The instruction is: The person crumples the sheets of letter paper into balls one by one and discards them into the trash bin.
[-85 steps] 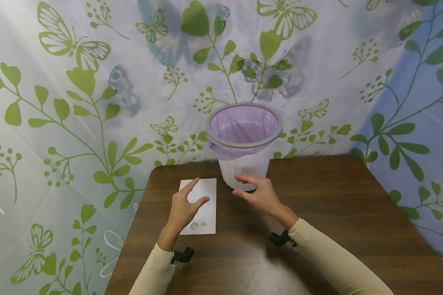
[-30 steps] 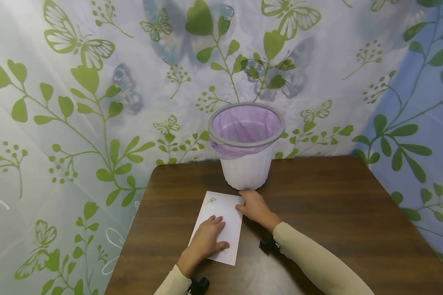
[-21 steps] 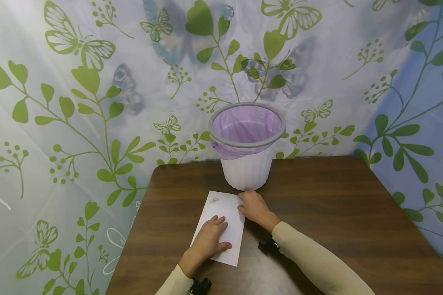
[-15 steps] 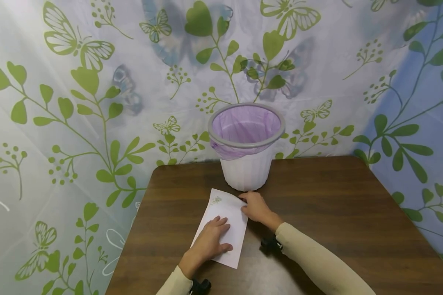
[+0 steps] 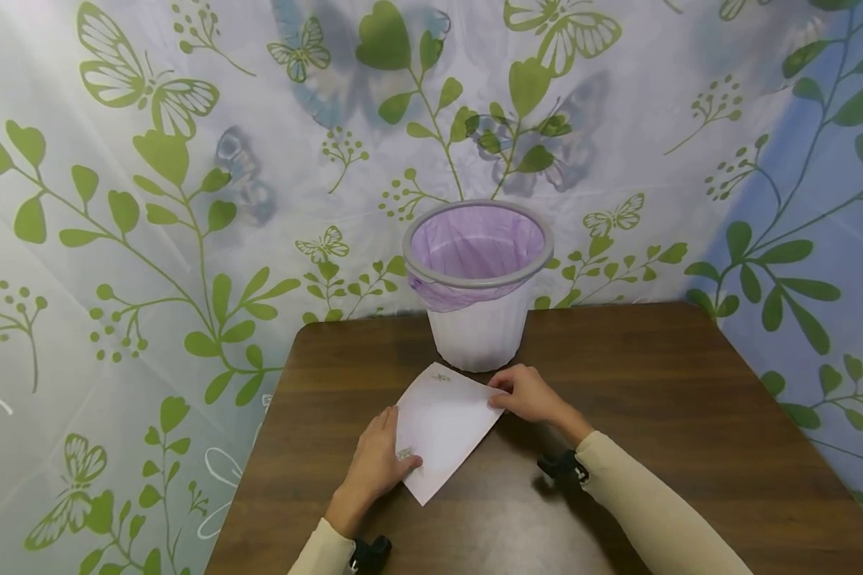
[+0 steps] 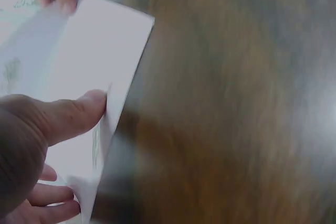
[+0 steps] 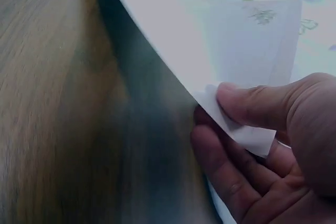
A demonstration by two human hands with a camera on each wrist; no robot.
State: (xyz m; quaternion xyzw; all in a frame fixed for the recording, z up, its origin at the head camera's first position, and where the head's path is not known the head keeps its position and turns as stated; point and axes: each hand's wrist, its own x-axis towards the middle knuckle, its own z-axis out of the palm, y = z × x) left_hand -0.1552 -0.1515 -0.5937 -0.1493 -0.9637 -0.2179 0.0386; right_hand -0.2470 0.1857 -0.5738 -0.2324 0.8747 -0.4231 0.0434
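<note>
A white sheet of paper (image 5: 442, 423) with small green prints near two corners is tilted and slightly bowed in front of the bin. My right hand (image 5: 530, 395) pinches its right corner. In the right wrist view the thumb (image 7: 252, 103) lies on top of the paper and the fingers are beneath it. My left hand (image 5: 374, 455) holds the left side, its thumb (image 6: 79, 114) over the face of the sheet and the fingers at the edge, partly hidden by the paper.
A white waste bin (image 5: 478, 327) with a grey rim and a purple liner stands at the back of the brown wooden table (image 5: 662, 447), just behind the paper. A curtain (image 5: 259, 160) printed with leaves and butterflies hangs behind the table.
The left hand has gone from resting flat on the paper to holding its left edge. The right hand has moved right with its corner, and the sheet has turned clockwise and lifted.
</note>
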